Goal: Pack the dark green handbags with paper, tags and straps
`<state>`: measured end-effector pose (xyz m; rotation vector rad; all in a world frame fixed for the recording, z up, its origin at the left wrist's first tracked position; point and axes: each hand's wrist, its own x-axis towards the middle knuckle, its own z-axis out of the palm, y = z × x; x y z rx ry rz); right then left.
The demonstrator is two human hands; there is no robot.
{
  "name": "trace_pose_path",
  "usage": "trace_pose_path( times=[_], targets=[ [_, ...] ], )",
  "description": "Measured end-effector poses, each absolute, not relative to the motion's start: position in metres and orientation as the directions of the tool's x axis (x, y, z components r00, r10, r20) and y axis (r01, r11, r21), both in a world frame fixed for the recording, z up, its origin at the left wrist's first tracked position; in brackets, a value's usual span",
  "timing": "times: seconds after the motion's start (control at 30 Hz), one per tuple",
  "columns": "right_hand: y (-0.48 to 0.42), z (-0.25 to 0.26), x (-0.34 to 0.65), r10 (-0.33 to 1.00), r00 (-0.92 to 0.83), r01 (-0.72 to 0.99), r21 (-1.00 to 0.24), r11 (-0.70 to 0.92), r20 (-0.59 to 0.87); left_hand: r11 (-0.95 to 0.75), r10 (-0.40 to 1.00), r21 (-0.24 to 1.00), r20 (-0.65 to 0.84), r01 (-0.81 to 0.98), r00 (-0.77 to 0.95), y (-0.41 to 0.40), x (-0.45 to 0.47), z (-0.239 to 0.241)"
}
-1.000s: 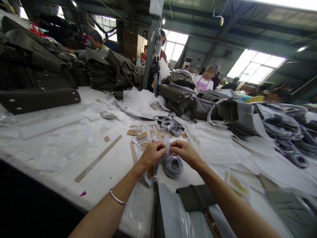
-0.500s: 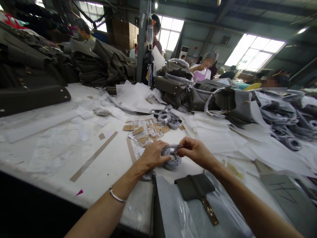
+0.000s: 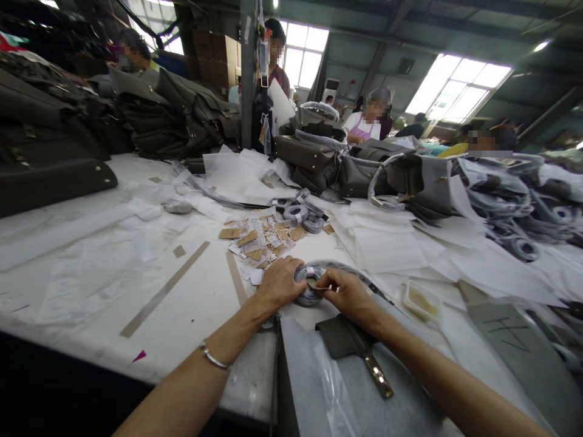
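Note:
My left hand [image 3: 279, 283] and my right hand [image 3: 347, 295] both close on a coiled grey wrapped strap [image 3: 306, 291] lying on the white table [image 3: 191, 309]. The left fingers curl round the coil's left side. The right fingers pinch a small brown tag or strap end at the coil's middle. One end of the strap runs off to the right past my right hand. A dark olive leather flap with a metal bar [image 3: 350, 343] lies just under my right wrist. A heap of brown paper tags [image 3: 262, 238] lies just beyond the coil.
Dark olive handbags [image 3: 314, 159] are piled at the back and far left. More grey coiled straps [image 3: 519, 246] lie at the right, white paper sheets [image 3: 387, 249] between. A small clear tray [image 3: 421, 300] sits right of my hands. Other people work at the far side.
My hands came down from holding a white slip above the table onto the grey coil and now grip it against the table. The view has tilted slightly.

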<state>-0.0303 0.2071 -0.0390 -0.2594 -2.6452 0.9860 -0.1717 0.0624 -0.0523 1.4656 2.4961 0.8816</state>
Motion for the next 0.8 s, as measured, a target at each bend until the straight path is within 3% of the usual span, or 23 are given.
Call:
trace_pose_path(
  times=[0.33, 0.53, 0.7, 0.8],
  targets=[
    [0.205, -0.04, -0.047, 0.067, -0.895, -0.08, -0.306, 0.949, 0.441, 0.392, 0.821, 0.569, 0.138, 0.723, -0.553, 0.07, -0.17, -0.051],
    [0.201, -0.041, -0.064, -0.112, -0.901, -0.154, -0.068, 0.986, 0.42, 0.341, 0.808, 0.641, 0.173, 0.687, -0.563, 0.066, -0.168, -0.05],
    [0.205, -0.047, -0.073, -0.178, -0.927, -0.18, 0.025, 0.983, 0.331, 0.28, 0.788, 0.736, 0.191, 0.616, -0.586, 0.064, -0.171, -0.049],
    [0.209, -0.043, -0.071, -0.264, -0.878, -0.256, 0.074, 0.964, 0.4, 0.241, 0.751, 0.834, 0.163, 0.496, -0.64, 0.063, -0.184, -0.047]
  ],
)
